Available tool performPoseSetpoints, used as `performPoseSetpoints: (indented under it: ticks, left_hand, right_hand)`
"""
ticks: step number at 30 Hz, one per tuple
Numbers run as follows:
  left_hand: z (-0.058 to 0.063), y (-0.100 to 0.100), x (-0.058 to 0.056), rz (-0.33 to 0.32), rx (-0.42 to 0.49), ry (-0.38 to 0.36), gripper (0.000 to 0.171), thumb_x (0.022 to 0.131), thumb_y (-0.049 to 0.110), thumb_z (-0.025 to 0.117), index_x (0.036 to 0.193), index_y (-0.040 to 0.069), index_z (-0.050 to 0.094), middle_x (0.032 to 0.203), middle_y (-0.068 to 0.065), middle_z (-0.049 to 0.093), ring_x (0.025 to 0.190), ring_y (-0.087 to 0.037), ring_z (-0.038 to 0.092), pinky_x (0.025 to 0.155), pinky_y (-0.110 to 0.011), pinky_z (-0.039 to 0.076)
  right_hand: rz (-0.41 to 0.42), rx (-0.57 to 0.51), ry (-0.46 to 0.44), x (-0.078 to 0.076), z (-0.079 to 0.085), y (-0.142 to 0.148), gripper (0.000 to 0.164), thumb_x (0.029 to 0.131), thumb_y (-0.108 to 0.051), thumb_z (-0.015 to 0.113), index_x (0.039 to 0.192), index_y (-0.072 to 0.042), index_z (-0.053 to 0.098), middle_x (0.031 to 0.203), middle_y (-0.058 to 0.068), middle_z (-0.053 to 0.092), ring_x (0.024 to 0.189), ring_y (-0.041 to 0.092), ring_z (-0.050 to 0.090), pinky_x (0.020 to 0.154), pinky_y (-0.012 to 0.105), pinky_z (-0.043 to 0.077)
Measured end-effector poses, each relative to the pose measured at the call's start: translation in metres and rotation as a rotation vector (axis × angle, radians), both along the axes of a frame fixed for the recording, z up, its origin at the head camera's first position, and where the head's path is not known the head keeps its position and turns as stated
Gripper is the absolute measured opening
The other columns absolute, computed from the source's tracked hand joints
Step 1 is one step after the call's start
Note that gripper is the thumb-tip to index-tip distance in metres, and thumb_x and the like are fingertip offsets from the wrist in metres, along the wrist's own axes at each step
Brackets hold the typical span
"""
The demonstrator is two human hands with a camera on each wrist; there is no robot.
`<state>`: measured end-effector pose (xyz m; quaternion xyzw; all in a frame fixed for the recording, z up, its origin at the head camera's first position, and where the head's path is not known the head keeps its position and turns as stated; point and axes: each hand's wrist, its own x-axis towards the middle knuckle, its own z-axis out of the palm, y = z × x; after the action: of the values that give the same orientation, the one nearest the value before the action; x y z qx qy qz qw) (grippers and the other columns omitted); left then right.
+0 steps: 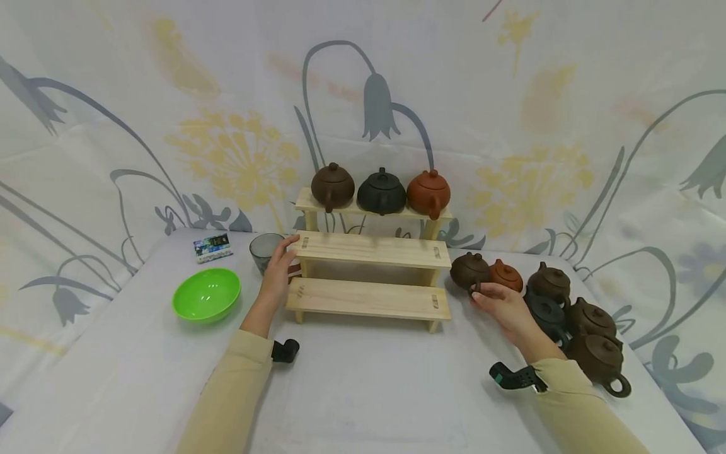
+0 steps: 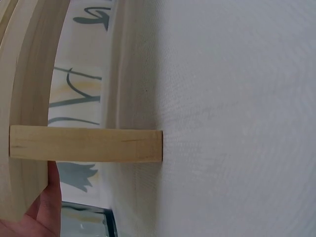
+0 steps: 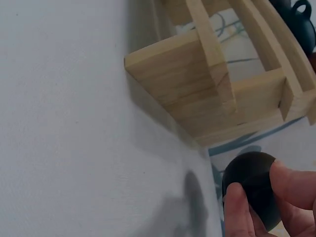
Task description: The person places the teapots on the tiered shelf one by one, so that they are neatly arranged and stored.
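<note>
One round, dark brown teapot (image 1: 469,268)

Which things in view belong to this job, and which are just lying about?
Likely part of the job:
- wooden stand, held by the left grip
- brown teapot, held by the right grip
- three teapots on the top tier
- other teapots grouped at right

Apparently just lying about:
- green bowl
- grey glass
- small printed packet

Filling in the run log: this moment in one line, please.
left hand: grips wooden stand | right hand: grips brown teapot nearest stand | top tier: three teapots
</note>
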<state>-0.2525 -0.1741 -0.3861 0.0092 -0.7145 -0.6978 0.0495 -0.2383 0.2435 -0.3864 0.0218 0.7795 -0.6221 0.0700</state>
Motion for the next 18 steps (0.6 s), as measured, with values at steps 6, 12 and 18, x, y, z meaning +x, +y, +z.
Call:
performPoseSetpoints:
  ticks: [6, 12, 18]
  left_hand:
    - [0.003, 0.002, 0.001, 0.005, -0.008, -0.002, 0.041, 0.102, 0.025, 0.030, 0.143, 0.018, 0.034, 0.144, -0.015, 0.032, 0.119, -0.042, 0.044, 0.098, -0.051, 0.033]
    - [0.003, 0.001, 0.001, 0.006, -0.004, -0.005, 0.042, 0.102, 0.024, 0.030, 0.143, 0.017, 0.034, 0.144, -0.016, 0.032, 0.119, -0.042, 0.043, 0.098, -0.051, 0.033]
    - [0.002, 0.001, 0.001, 0.001, -0.013, -0.012, 0.042, 0.102, 0.025, 0.029, 0.143, 0.018, 0.033, 0.144, -0.015, 0.031, 0.119, -0.042, 0.043, 0.097, -0.051, 0.034]
  right_hand:
    - [0.015, -0.012, 0.052, 0.011, 0.024, 0.003, 0.034, 0.092, -0.012, 0.058, 0.119, 0.008, 0.050, 0.096, -0.009, 0.058, 0.086, 0.002, 0.061, 0.084, 0.022, 0.046]
    - [0.025, -0.102, 0.074, 0.027, 0.045, -0.001, 0.011, 0.090, -0.009, 0.061, 0.101, -0.007, 0.060, 0.097, -0.007, 0.057, 0.086, 0.004, 0.062, 0.080, 0.019, 0.047]
    - [0.101, -0.162, 0.133, 0.039, 0.055, -0.008, 0.009, 0.090, -0.006, 0.061, 0.094, -0.013, 0.065, 0.097, -0.005, 0.058, 0.087, 0.005, 0.063, 0.081, 0.018, 0.046]
